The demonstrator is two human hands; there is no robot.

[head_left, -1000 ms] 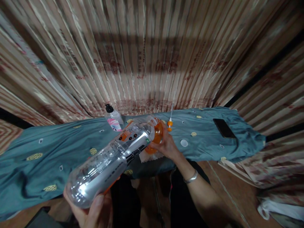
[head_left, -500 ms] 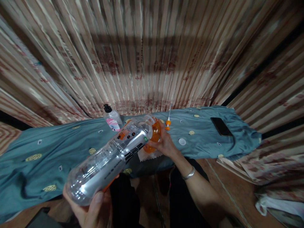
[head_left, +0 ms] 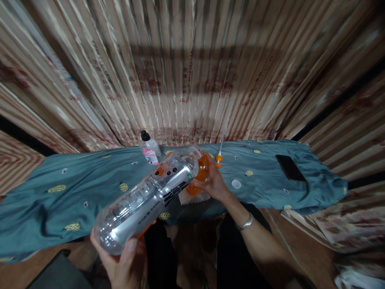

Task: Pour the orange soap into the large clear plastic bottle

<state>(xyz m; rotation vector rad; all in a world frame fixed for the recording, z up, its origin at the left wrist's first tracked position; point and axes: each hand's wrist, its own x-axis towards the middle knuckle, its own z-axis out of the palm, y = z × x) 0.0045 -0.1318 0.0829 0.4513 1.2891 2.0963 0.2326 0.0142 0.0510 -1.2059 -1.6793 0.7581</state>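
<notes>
A large clear plastic bottle [head_left: 144, 204] with a silver and orange label lies tilted in my left hand [head_left: 126, 257], which is closed round its base end. Its neck points up and right, close to an orange see-through bottle [head_left: 203, 166]. My right hand [head_left: 214, 182] grips that orange bottle, whose lower part stands by a white tissue [head_left: 194, 198]. Whether the two bottles' mouths touch, I cannot tell. An orange pump top [head_left: 218, 159] with a thin tube lies just beyond my right hand.
The narrow surface is covered with a teal patterned cloth [head_left: 96, 172]. A clear bottle with a black cap [head_left: 150, 150] stands at the back. To the right are a white round cap [head_left: 236, 184] and a black phone [head_left: 290, 167]. A striped curtain [head_left: 186, 80] hangs behind.
The whole view has shifted, so everything appears a little further right. Both hands keep their grips, and the clear bottle stays tilted toward the orange one.
</notes>
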